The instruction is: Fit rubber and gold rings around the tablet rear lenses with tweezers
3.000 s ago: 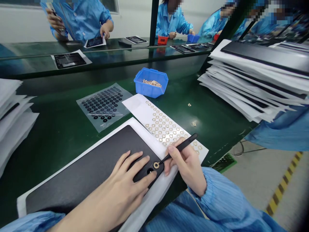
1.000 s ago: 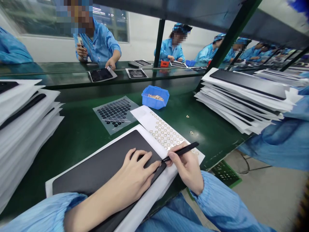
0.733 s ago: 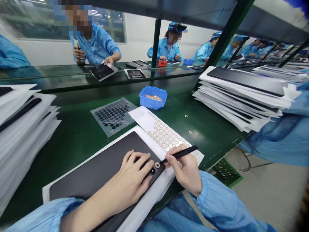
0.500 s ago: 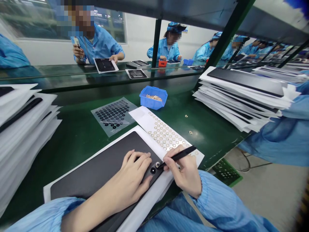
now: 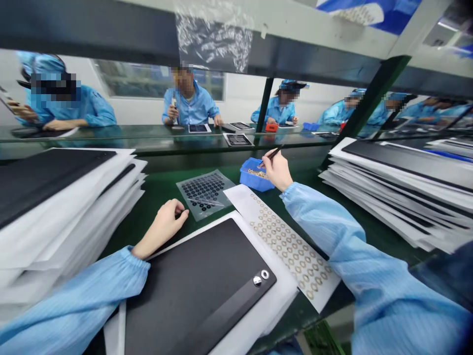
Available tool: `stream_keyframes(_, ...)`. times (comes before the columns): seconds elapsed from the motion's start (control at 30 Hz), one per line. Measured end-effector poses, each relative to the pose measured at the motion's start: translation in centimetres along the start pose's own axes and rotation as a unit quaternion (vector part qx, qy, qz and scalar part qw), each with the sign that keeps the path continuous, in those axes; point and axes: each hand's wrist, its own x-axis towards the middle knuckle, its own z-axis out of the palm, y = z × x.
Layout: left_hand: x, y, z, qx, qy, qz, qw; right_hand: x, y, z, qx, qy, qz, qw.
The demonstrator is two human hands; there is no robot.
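Observation:
My left hand (image 5: 168,224) is loosely curled beside the far left edge of a black tablet back panel (image 5: 195,266), with nothing visible in its fingers. The panel lies on white foam sheeting (image 5: 284,291). At its right corner sit two round camera openings: a pale-ringed one (image 5: 264,274) and a shiny one (image 5: 257,281). My right hand (image 5: 279,170) grips slim black tweezers (image 5: 272,154) over a blue bin (image 5: 256,184) of small tan rings (image 5: 257,173). The tweezers' tips are hard to make out.
A clear sheet of black rings (image 5: 207,190) and a white sheet of tan rings (image 5: 284,236) lie beyond the panel. Tall stacks of interleaved panels stand left (image 5: 74,222) and right (image 5: 384,197). Co-workers (image 5: 192,101) sit across the bench beneath a shelf (image 5: 129,34).
My right hand has moved from the panel's camera corner up to the blue bin with the tweezers. My left hand has lifted off the panel and curled. The view has swung left and up.

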Motion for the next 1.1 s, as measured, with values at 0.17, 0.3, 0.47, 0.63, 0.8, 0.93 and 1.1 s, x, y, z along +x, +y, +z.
stream_keyframes(0.17,1.8,-2.5,0.3,-0.003,-0.030,-0.091,0.995,1.8,2.1,1.0,-0.032,-0.065,0.006,0.997)
stream_keyframes(0.3,2.6,-2.0,0.7,-0.002,-0.080,-0.121,0.990,1.7,0.3,1.3,-0.041,-0.118,-0.029,0.992)
stream_keyframes(0.47,2.8,-1.0,0.8,-0.004,-0.108,-0.139,0.984,-1.0,-4.4,5.4,-0.016,-0.233,-0.113,0.966)
stream_keyframes(0.63,2.6,-0.8,0.6,-0.031,-0.108,-0.154,0.982,-5.2,-5.9,9.6,-0.001,-0.345,-0.153,0.926)
stream_keyframes(0.8,2.5,-1.1,0.0,-0.104,-0.147,-0.184,0.966,-5.9,-4.6,10.4,-0.005,-0.372,-0.141,0.917)
stream_keyframes(0.93,2.3,-0.6,-0.2,-0.213,-0.214,-0.204,0.931,-5.0,-4.6,9.7,0.007,-0.365,-0.122,0.923)
stream_keyframes(1.1,2.6,0.7,0.6,-0.376,-0.218,-0.201,0.878,-4.7,-5.2,9.0,0.036,-0.357,-0.109,0.927)
